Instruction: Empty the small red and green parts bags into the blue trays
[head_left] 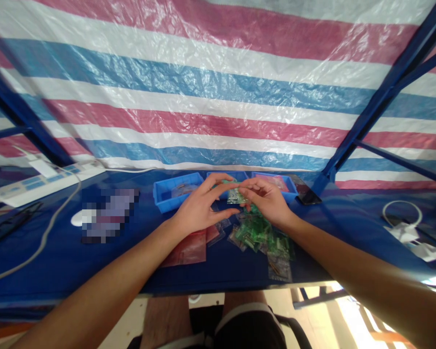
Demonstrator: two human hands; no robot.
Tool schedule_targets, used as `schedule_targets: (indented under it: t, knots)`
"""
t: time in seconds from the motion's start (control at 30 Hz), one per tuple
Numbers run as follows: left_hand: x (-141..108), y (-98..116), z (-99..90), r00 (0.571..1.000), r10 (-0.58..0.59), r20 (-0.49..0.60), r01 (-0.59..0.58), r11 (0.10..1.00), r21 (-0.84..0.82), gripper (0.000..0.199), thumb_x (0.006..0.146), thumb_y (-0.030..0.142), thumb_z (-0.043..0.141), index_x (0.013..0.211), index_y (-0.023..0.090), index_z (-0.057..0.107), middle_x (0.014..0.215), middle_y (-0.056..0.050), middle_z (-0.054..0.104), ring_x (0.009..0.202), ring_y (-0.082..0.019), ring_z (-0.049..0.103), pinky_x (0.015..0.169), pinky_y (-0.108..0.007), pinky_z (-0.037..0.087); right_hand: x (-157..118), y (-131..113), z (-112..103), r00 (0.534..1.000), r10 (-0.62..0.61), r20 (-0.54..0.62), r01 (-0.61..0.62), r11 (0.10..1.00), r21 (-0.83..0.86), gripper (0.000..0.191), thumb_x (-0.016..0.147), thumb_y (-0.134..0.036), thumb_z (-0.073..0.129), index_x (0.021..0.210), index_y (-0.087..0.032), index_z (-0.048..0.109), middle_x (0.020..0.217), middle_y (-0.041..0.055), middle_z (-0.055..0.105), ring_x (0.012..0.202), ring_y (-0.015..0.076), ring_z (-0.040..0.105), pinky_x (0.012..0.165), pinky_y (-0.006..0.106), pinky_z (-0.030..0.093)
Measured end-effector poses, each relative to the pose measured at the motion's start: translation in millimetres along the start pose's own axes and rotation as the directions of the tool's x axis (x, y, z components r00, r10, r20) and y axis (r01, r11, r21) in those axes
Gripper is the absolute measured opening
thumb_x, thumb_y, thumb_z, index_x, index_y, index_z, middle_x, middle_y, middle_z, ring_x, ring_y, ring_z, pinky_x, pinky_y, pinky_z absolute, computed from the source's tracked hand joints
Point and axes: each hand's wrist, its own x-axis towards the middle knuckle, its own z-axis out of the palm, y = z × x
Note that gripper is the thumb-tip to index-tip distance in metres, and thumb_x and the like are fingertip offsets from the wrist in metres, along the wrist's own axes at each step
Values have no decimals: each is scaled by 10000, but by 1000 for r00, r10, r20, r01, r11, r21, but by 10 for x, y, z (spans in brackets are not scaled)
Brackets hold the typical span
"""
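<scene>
Both of my hands meet above the blue table, in front of the blue bins. A small clear packet with green contents (234, 196) hangs between them. My right hand (269, 199) pinches it between thumb and fingers. My left hand (207, 201) reaches in from the other side, fingers spread and thumb apart, its fingertips close to the right fingertips. Below my right hand lies a pile of small green packets (256, 231), with a clear packet (279, 267) at its near edge. Pink bags (191, 249) lie under and in front of my left hand.
Three blue bins stand along the back: left (162, 196), middle (227, 175), right (291, 186). A dark phone (304, 190) lies right of them. At left are a power strip (54, 184), cable and white mouse-like object (82, 217); white cables (407, 232) sit at right.
</scene>
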Motion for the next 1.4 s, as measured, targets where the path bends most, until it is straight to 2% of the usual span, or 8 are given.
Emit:
schedule_targets:
  t: [0.13, 0.3, 0.57, 0.8, 1.0, 1.2, 1.3, 1.4]
  knots:
    - [25, -29, -12, 996, 87, -22, -87, 996, 5, 426, 1001, 244, 748, 1420, 290, 681, 1544, -134, 555, 1286, -258, 640, 1048, -430, 601, -14, -56, 21, 990, 140, 18, -141, 986, 89, 342, 897, -514, 848, 1053, -216, 786, 808, 18, 766, 627, 169, 718, 542, 272, 536]
    - [16, -48, -28, 983, 118, -139, -116, 993, 22, 282, 1059, 200, 655, 1329, 222, 734, 1242, -104, 735, 1145, -208, 704, 1017, -363, 587, -44, -131, 64, 974, 187, 130, -204, 971, 127, 389, 939, -571, 780, 1035, -195, 758, 915, 67, 791, 693, 178, 732, 527, 265, 540]
    - [-6, 15, -34, 991, -70, -110, 78, 995, 66, 421, 1076, 347, 651, 1476, 217, 618, 1207, -77, 778, 817, -149, 709, 847, -302, 604, -84, -148, 77, 977, 132, 166, -124, 991, -56, 393, 914, -573, 808, 1023, -219, 676, 713, -26, 702, 528, 124, 599, 453, 237, 429]
    - [35, 17, -32, 991, 104, -84, -98, 993, 73, 595, 949, 385, 822, 1489, 256, 610, 1550, -168, 559, 1396, -322, 585, 1115, -489, 557, -52, -94, 29, 972, 232, 27, -234, 970, 72, 428, 895, -596, 817, 840, -208, 645, 633, -45, 629, 437, 89, 494, 383, 215, 296]
    - [44, -40, -33, 986, 139, -88, -131, 988, 86, 282, 1056, 168, 620, 1313, 236, 717, 1324, -104, 729, 1245, -245, 681, 1110, -455, 545, -58, -131, 38, 964, 250, 93, -259, 960, 105, 454, 903, -601, 812, 800, -206, 614, 615, -52, 587, 430, 78, 444, 388, 221, 255]
    - [31, -27, -40, 991, 16, -135, -6, 997, 78, 269, 1085, 270, 625, 1329, 185, 700, 1206, -100, 777, 1104, -221, 734, 1039, -376, 581, -67, -129, 39, 999, 49, -8, -50, 995, -84, 439, 935, -655, 756, 1020, -248, 616, 758, -32, 656, 557, 119, 553, 495, 253, 447]
    - [-2, -34, -26, 994, -52, -99, 59, 996, 70, 456, 1080, 341, 643, 1507, 191, 588, 1229, -99, 775, 1019, -210, 751, 986, -359, 603, -77, -84, 52, 999, 9, 35, -5, 992, -129, 539, 852, -549, 882, 1234, -278, 615, 951, 3, 727, 718, 159, 663, 574, 271, 536]
    - [-21, -33, -19, 999, -46, -17, 47, 997, 54, 578, 1089, 359, 623, 1632, 242, 464, 1258, -85, 769, 961, -197, 748, 929, -337, 617, -70, -35, 69, 996, 25, 85, -17, 995, -95, 501, 884, -526, 852, 1251, -283, 613, 1010, 22, 751, 752, 177, 709, 551, 274, 546]
